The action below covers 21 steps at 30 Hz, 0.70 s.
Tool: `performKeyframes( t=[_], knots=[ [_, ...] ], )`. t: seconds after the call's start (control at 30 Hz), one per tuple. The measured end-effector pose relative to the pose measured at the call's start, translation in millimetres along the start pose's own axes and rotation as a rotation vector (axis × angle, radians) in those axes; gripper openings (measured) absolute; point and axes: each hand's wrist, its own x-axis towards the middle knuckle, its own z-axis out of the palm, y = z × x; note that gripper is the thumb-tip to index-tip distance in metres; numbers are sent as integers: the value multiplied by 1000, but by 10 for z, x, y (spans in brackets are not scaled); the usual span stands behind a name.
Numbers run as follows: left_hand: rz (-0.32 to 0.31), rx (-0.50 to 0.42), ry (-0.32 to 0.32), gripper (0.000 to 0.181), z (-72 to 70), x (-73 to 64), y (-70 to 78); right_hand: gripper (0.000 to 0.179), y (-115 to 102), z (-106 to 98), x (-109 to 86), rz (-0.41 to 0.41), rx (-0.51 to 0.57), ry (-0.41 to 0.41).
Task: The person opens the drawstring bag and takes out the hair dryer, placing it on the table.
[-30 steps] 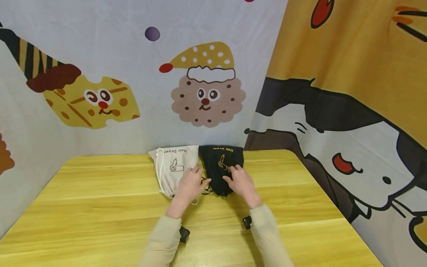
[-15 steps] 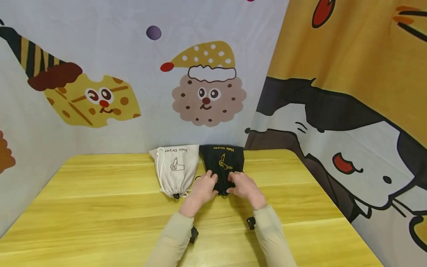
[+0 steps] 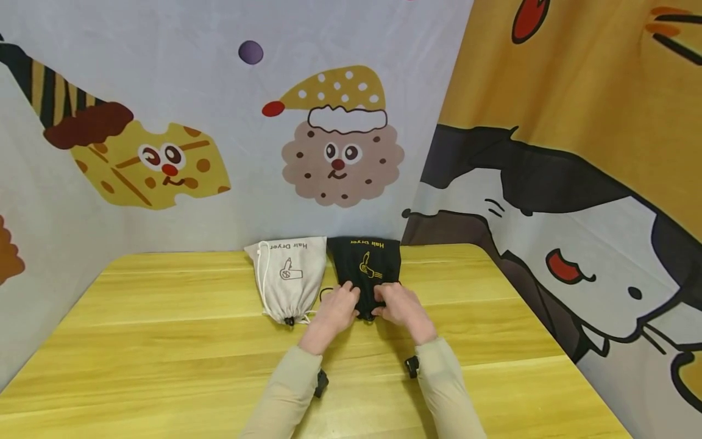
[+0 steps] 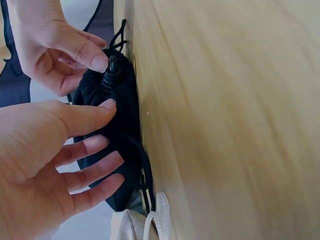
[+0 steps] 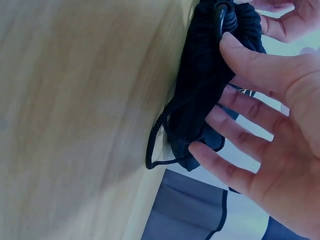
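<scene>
A black drawstring bag (image 3: 364, 271) with yellow "Hair Dryer" print lies at the table's back edge, its gathered mouth toward the person. My left hand (image 3: 337, 306) touches its left side, thumb on the cloth and fingers spread in the left wrist view. On the other side is my right hand (image 3: 403, 305); in the right wrist view its thumb rests at the black cord lock (image 5: 220, 21), and its loosely extended fingers lie along the bag. A black cord (image 5: 157, 130) loops beside it. Left of it lies a white drawstring bag (image 3: 290, 277), apart from both hands.
The wooden table (image 3: 164, 353) stretches toward the person. Right behind both bags hangs a cartoon-printed cloth (image 3: 247, 183), and another printed curtain (image 3: 576, 140) runs along the right side.
My left hand has moved right, from the white bag's edge to the black bag. My right hand has drawn slightly nearer the person. Both bags have stayed in place.
</scene>
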Motion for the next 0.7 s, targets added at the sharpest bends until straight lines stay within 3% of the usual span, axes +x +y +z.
performKeyframes(
  t=[0.17,0.37,0.47,0.7],
  knots=[
    [9,-16,-4,22,2,6,2,29,14,12,-10,-61,2,10],
    [8,-63,-31,34,16,14,-4,30,23,19,-22,-100,6,32],
    [9,-65,-13,38,31,17,1,29,30,23,-29,-104,11,41],
    [24,-36,38,28,49,18,9,21,64,51,-41,-108,-15,73]
  ],
)
